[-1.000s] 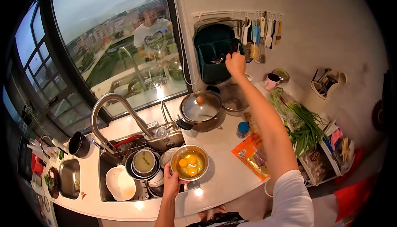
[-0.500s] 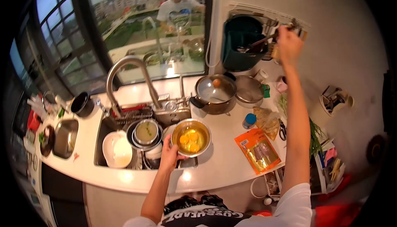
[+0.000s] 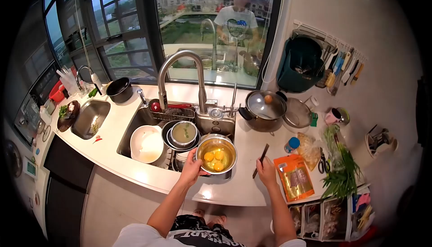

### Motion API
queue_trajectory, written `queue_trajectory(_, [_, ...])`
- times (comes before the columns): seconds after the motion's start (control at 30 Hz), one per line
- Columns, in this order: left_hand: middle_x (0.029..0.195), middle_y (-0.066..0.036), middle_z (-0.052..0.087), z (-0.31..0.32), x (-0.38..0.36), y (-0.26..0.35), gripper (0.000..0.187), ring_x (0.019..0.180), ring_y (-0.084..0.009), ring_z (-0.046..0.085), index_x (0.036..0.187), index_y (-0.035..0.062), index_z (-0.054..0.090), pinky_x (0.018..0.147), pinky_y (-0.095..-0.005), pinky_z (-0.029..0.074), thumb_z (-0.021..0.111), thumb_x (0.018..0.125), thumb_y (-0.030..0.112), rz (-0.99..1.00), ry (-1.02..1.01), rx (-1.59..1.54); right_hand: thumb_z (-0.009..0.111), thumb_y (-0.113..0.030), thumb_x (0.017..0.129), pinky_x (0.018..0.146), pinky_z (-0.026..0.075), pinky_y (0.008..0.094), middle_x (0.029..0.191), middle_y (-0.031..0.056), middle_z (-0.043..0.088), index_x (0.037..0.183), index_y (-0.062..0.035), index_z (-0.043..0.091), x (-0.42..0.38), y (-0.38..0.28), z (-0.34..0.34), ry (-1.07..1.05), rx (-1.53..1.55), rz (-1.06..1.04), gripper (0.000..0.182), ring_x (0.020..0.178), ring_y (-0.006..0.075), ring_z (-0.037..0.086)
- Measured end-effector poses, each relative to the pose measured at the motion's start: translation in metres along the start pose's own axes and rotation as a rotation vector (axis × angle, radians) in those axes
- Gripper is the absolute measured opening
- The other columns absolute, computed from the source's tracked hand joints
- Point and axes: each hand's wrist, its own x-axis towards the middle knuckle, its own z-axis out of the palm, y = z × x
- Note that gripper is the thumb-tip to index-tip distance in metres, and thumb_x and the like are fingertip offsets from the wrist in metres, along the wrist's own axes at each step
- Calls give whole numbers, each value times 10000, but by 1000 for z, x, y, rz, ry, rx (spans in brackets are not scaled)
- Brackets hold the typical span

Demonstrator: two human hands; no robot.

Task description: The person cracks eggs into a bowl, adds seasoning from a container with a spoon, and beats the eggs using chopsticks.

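Observation:
My left hand (image 3: 192,170) grips the near left rim of a metal bowl (image 3: 234,157), fingers beneath it and thumb along its side. Several whole yolks (image 3: 218,155) lie in clear egg white inside. The bowl is held over the right part of the sink. To its right, above the counter's front, my right hand (image 3: 266,171) is closed around dark chopsticks (image 3: 263,151), which slant upward from the fist. Whether there are one or two sticks is hard to tell. Just right of that hand lies an orange and gold pouch (image 3: 293,178).
The sink (image 3: 124,146) holds a white bowl (image 3: 146,144) and stacked metal bowls under a tall faucet (image 3: 203,80). Behind stands a lidded pot (image 3: 266,111). A blue-capped jar (image 3: 292,144), scissors (image 3: 323,162) and green onions (image 3: 339,175) lie at right. Utensils hang from a wall rack (image 3: 333,38).
My right hand has come down from the wall rack to the counter's front, now with chopsticks in it. My left hand still holds the egg bowl. The camera view has shifted.

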Motion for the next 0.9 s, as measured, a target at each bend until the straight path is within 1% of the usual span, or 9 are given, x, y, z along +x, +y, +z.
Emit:
queue_trajectory(0.13, [1108, -159, 539, -13, -19, 8, 548, 711, -202, 656, 1326, 87, 267, 503, -267, 584, 418, 810, -17, -1, 33, -22, 513, -132, 872, 665, 424, 407, 748, 169, 553, 842, 5, 532, -21, 22, 28, -99, -56, 44, 141, 735, 363, 543])
queue_trajectory(0.27, [1086, -160, 554, -49, -35, 16, 547, 658, -199, 655, 1327, 82, 266, 489, -261, 576, 424, 812, -11, 59, 56, -68, 503, -112, 883, 560, 458, 355, 765, 162, 585, 948, -6, 532, -22, 18, 47, -68, -55, 169, 127, 630, 275, 595])
queue_trajectory(0.43, [1096, -190, 527, -107, -83, 48, 547, 682, -214, 639, 1325, 86, 258, 509, -307, 582, 403, 807, -11, 128, 151, -90, 459, -92, 923, 410, 466, 257, 835, 112, 616, 1144, -20, 508, 6, -102, 66, -49, 343, 309, 238, 486, 153, 595])
queue_trajectory(0.53, [1088, -197, 533, -151, -128, 72, 538, 689, -227, 639, 1331, 81, 247, 529, -315, 585, 395, 821, -3, 170, 231, -86, 415, -96, 948, 520, 522, 256, 958, 110, 609, 1159, -3, 514, 13, -149, 113, -65, 790, 280, 251, 714, 192, 657])
queue_trajectory(0.57, [1085, -196, 534, -170, -144, 76, 536, 691, -229, 639, 1331, 79, 247, 528, -314, 584, 395, 822, -3, 182, 267, -92, 430, -101, 939, 725, 536, 297, 1079, 130, 590, 1172, 0, 493, 14, -180, 120, -131, 878, 320, 262, 969, 235, 617])
queue_trajectory(0.63, [1079, -194, 538, -205, -173, 87, 533, 696, -233, 640, 1330, 75, 248, 528, -313, 583, 393, 823, -3, 207, 341, -110, 455, -81, 918, 916, 464, 357, 1224, 156, 520, 1191, -15, 452, 16, -230, 146, -356, 1512, 209, 281, 1154, 272, 510])
queue_trajectory(0.7, [1073, -201, 540, -240, -208, 97, 534, 677, -235, 640, 1334, 57, 230, 528, -311, 583, 387, 827, -3, 276, 423, -116, 511, -58, 879, 1012, 379, 400, 1291, 186, 459, 1172, -31, 413, 9, -268, 181, -434, 1400, 97, 310, 1234, 293, 431])
queue_trajectory(0.83, [1028, -198, 565, -315, -278, 109, 547, 641, -219, 640, 1340, 59, 222, 510, -307, 577, 385, 822, -10, 347, 545, -132, 511, -152, 923, 908, 469, 384, 1125, 255, 554, 930, -67, 407, -17, -348, 256, -531, 1126, 5, 134, 1059, 321, 572])
queue_trajectory(0.9, [1020, -196, 567, -345, -318, 120, 548, 628, -219, 638, 1339, 57, 223, 503, -302, 575, 384, 821, -11, 371, 627, -136, 291, -378, 983, 738, 527, 324, 962, 220, 612, 927, -51, 420, -37, -383, 295, -656, 1209, 50, 356, 878, 244, 636])
